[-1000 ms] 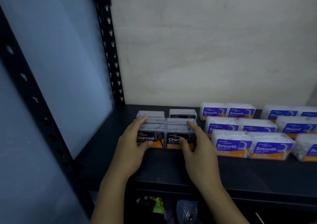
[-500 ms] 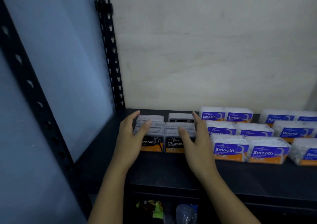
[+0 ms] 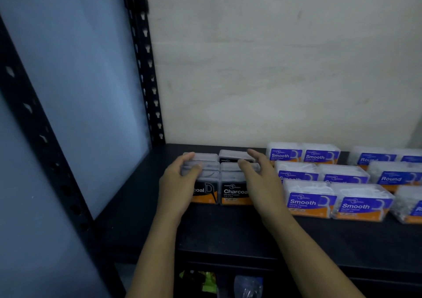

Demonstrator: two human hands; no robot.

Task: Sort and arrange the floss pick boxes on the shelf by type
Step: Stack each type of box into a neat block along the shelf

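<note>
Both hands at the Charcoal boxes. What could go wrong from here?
1. The right hand sits in the narrow gap between the Charcoal boxes and the Smooth boxes. It could nudge the Smooth rows out of line.
2. The left hand and right hand flank the block. A squeeze might skew its back row, which already looks slightly uneven.

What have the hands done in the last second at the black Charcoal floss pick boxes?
Both hands slid back along the block of black-labelled clear plastic Charcoal boxes: left hand flanking its left side, right hand its right, thumbs now on top. Nothing picked up. Those boxes, the blue-labelled Smooth boxes and Round boxes stayed put.
</note>
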